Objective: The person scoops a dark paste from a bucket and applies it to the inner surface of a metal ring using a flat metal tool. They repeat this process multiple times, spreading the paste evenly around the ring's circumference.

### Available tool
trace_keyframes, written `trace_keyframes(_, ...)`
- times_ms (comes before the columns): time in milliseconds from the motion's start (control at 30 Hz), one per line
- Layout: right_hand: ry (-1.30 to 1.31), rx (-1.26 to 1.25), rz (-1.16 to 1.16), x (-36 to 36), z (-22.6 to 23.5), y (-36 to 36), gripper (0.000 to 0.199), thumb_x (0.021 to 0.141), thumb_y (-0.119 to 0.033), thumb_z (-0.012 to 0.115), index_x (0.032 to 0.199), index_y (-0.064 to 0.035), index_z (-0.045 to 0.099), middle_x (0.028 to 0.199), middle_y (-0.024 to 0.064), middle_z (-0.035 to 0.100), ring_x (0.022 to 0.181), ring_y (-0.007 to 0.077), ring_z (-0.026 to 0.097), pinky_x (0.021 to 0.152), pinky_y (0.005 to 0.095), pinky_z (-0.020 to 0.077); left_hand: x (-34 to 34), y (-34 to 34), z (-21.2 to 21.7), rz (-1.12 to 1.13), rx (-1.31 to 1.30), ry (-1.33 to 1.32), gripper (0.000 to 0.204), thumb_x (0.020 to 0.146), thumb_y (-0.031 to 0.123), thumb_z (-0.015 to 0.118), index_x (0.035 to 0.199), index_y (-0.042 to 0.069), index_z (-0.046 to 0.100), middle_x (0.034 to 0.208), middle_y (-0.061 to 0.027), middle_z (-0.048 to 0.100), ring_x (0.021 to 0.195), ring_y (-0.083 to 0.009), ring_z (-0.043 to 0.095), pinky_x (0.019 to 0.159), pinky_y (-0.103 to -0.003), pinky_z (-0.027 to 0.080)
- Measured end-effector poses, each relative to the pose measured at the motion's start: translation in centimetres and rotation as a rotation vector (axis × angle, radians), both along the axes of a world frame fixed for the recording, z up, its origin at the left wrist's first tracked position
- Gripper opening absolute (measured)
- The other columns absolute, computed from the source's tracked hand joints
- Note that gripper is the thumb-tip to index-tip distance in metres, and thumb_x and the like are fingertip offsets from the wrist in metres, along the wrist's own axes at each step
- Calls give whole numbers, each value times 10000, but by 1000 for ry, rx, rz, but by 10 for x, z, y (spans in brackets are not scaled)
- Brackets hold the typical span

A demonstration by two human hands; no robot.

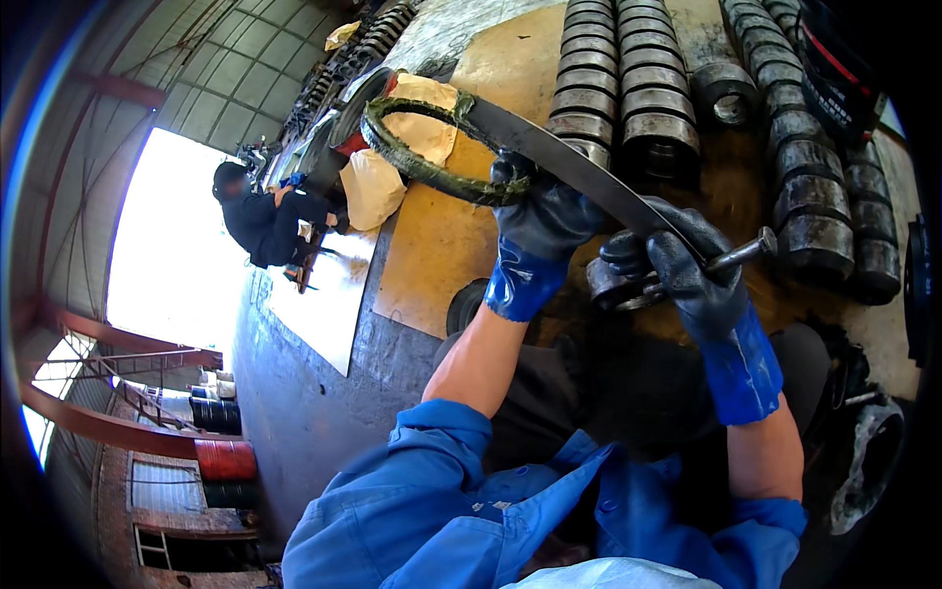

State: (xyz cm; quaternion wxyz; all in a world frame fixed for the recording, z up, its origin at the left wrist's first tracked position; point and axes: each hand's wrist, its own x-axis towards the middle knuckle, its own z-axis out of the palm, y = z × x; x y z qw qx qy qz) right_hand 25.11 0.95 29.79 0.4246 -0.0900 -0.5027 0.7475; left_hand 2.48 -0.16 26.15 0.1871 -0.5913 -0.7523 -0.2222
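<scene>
Fingers of the left hand (pixel 551 216) grip a greasy ring (pixel 402 159) above a stained tan board (pixel 422 265); those of the right hand (pixel 695 280) close round the end of a long knife (pixel 564 147). Metal cylinders (pixel 659 79) lie in rows beyond. Leftward, grey floor (pixel 304 432) reaches a seated person (pixel 265 221) near a bright doorway (pixel 167 236).

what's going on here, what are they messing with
A person in a blue jacket has a dark, greenish, ragged-edged ring in the left grip and a long grey metal blade in the right grip. The blade's far end overlaps the ring in view; whether they touch is unclear. Rows of dark, metallic-looking cylinders lie beyond. Off to the left, another person in dark clothing is seated.
</scene>
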Motion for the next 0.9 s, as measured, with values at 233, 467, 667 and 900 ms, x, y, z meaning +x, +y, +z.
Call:
trace_keyframes(233,-60,31,9,-2,-14,2,323,949,-124,528,1241,13,524,978,123,671,842,144,640,721,272,509,4,0,2,1363,-420,2470,490,946,434,422,1368,186,396,1388,-8,465,1260,-222,438,1044,-452,330)
trace_keyframes(467,-152,40,-40,-6,-31,-1,297,939,-112,540,1209,13,549,1034,113,657,935,168,640,832,305,514,13,1,10,1896,-287,2944,348,922,427,489,1238,316,584,1321,94,546,1211,-239,511,1027,-491,333)
trace_keyframes(667,-243,-153,101,-3,-23,-2,292,941,-197,553,1144,11,584,950,98,671,847,155,650,728,286,530,5,-5,2,1859,-360,3019,429,895,470,512,1262,252,560,1331,32,541,1221,-258,500,1020,-500,343)
trace_keyframes(900,-49,-424,373,-5,-39,-5,394,916,-276,585,1153,36,542,846,105,667,674,157,650,576,277,541,-1,-11,3,1578,-253,3193,492,893,481,484,1223,126,571,1268,-87,567,1187,-312,508,1011,-538,370)
